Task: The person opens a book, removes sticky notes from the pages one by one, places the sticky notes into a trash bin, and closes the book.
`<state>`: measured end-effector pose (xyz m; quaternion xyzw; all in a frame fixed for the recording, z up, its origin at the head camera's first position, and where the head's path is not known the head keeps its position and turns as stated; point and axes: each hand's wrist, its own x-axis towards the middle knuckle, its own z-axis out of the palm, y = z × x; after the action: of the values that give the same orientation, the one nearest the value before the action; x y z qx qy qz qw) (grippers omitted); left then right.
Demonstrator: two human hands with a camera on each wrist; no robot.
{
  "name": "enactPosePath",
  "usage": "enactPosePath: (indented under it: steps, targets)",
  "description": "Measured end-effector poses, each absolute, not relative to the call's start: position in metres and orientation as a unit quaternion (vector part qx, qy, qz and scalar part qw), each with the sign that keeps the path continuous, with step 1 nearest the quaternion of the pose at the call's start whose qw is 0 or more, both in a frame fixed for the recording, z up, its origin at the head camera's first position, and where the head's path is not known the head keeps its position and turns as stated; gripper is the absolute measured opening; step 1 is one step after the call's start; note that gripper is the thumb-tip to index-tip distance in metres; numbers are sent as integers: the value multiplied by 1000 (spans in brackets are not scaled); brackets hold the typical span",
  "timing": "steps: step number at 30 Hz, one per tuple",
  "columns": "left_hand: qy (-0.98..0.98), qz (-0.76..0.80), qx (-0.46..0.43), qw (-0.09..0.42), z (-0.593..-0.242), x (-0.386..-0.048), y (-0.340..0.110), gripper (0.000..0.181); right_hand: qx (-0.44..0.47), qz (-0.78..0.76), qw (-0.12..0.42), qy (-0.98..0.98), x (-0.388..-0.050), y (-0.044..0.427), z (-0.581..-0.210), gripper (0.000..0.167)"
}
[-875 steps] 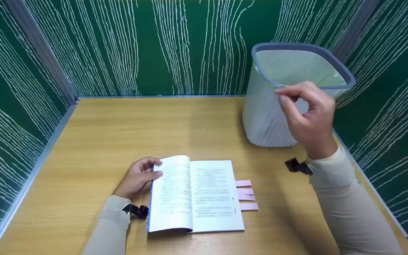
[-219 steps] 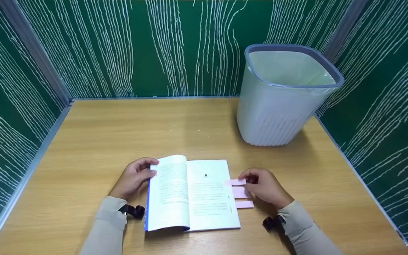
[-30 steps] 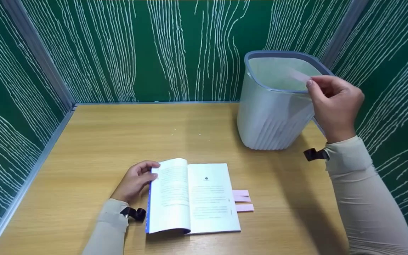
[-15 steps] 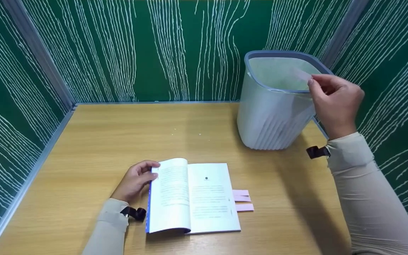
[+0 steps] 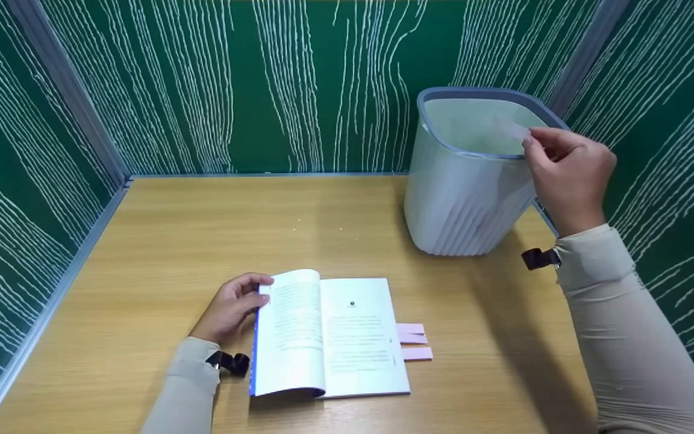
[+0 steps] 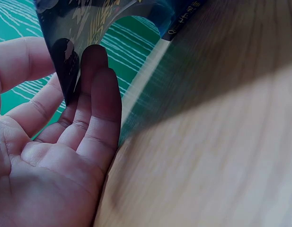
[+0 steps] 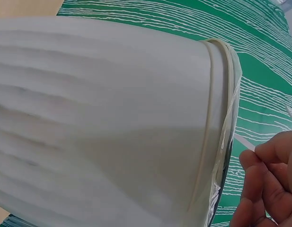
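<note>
- Your right hand (image 5: 573, 178), fingertips pinched tight on a pale strip (image 5: 511, 129), has moved from the open book (image 5: 356, 343), lower centre, to the trash bin (image 5: 461, 193)'s mouth, upper right.
- Your left hand (image 5: 228, 308) grips the book's left edge.
- So that strip awaits release; three pink tabs (image 5: 417, 354) remain.

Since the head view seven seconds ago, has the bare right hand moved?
Yes. Against the open white-paged paper book, the right hand went from its right edge up and rightward in the picture, to near the pale plastic bin.
</note>
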<state>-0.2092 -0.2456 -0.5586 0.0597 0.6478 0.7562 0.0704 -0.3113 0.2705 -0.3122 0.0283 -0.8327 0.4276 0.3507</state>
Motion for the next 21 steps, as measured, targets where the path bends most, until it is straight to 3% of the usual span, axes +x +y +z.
enactPosePath:
  steps: [21]
  targets:
    - [656,750,60,66,-558,-209,-246,41,29,432,350,-831,-308,267,-310,30]
